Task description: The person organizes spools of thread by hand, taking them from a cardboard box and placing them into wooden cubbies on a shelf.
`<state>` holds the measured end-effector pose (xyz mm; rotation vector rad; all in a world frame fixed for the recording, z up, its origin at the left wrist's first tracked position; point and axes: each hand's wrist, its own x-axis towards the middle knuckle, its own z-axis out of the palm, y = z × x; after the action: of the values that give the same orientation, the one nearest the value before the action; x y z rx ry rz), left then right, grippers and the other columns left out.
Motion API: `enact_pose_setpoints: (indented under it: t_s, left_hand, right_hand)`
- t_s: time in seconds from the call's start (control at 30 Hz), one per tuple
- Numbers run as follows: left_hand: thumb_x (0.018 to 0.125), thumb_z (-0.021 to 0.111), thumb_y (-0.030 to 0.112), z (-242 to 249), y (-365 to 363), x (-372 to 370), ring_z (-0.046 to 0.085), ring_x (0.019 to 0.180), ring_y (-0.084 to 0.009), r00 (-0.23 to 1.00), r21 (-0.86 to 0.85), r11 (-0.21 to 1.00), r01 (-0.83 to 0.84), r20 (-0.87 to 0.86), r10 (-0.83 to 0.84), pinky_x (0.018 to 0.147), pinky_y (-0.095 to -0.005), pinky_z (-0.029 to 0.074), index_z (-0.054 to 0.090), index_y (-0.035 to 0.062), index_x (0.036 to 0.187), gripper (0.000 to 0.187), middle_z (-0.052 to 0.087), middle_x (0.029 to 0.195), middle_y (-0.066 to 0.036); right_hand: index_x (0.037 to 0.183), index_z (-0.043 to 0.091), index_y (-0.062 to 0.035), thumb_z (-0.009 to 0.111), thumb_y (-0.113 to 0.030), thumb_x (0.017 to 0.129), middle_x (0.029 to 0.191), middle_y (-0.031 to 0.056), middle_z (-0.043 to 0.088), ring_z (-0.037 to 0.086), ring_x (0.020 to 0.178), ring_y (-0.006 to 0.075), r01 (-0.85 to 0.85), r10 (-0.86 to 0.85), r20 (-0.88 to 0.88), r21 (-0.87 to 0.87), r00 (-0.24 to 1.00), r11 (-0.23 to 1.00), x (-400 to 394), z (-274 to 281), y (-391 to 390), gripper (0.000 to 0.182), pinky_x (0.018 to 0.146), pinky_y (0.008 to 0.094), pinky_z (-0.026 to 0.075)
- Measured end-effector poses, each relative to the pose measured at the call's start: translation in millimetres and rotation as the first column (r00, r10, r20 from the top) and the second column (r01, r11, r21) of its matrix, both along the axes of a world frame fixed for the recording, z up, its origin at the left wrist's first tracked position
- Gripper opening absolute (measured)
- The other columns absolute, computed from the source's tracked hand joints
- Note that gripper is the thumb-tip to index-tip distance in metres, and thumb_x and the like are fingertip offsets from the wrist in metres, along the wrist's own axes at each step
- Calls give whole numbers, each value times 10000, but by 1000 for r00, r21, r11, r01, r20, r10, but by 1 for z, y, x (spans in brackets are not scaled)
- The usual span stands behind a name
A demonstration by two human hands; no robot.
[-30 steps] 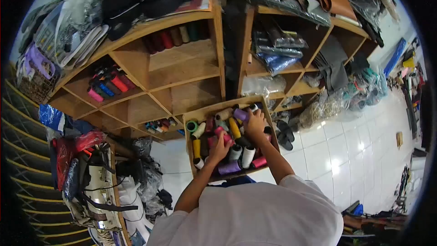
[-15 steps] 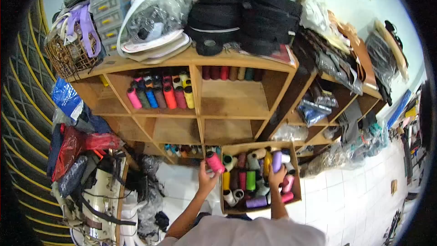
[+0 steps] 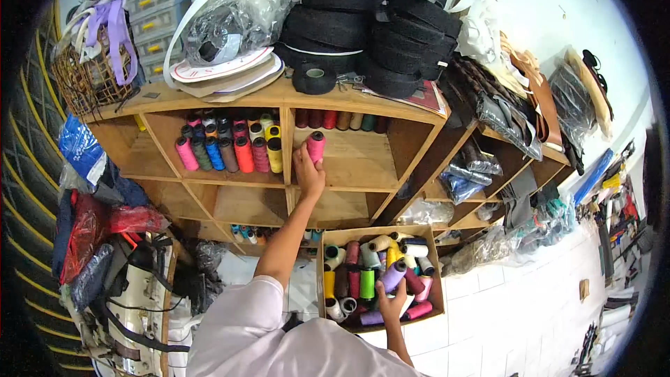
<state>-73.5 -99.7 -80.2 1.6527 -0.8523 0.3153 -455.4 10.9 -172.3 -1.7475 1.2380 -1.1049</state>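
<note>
My left hand (image 3: 308, 173) holds a pink thread spool (image 3: 315, 146) upright at the left front of an upper shelf compartment (image 3: 352, 160). Behind it, a row of dark red, red, brown and green spools (image 3: 343, 120) stands at the back. My right hand (image 3: 392, 304) grips a purple spool (image 3: 393, 274) over the cardboard box (image 3: 438, 292), which is full of thread spools in many colours. A bright green spool (image 3: 367, 283) lies in the box, left of my right hand.
The compartment to the left holds packed rows of coloured spools (image 3: 227, 153). Black webbing rolls (image 3: 328, 24) and a plastic-wrapped bundle (image 3: 241, 21) are on the shelf top. Bagged items (image 3: 112, 223) crowd the left side. White floor tiles (image 3: 502, 307) show at the right.
My left hand has moved up and forward with the pink spool, from beside the box into the upper compartment. My right hand still holds the purple spool, now tilted. The whole view has shifted slightly.
</note>
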Motion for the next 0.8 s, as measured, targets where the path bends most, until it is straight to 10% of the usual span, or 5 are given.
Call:
enact_pose_setpoints:
  t_s: [0.47, 0.7, 0.8]
  left_hand:
    - [834, 671, 17, -5, 26, -32, 522, 1143, -429, 993, -119, 987, -109, -60, 102, 986, -459, 416, 414, -25, 1367, 594, 534, 1224, -251]
    - [846, 596, 28, 15, 41, -37, 585, 970, -400, 987, 328, 944, 27, 144, -78, 811, -500, 478, 578, -5, 1168, 324, 599, 1075, -224]
    - [828, 592, 54, 12, 30, -19, 610, 968, -425, 970, 394, 919, 22, 213, -115, 822, -507, 491, 592, 32, 1169, 343, 631, 1048, -216]
  right_hand:
    - [1074, 583, -3, 803, -133, 753, 951, 118, 599, 613, 864, 235, -228, 266, 170, -216, 949, 949, 137, 62, -87, 411, 782, 352, 497]
    - [1083, 606, 11, 807, -150, 776, 984, 169, 667, 678, 893, 261, -215, 205, -66, -381, 976, 899, 214, 130, -158, 400, 776, 354, 527]
    - [1044, 605, 5, 840, -219, 713, 915, 231, 665, 646, 811, 405, -337, 328, -80, -219, 941, 915, 254, 130, -189, 463, 736, 463, 509]
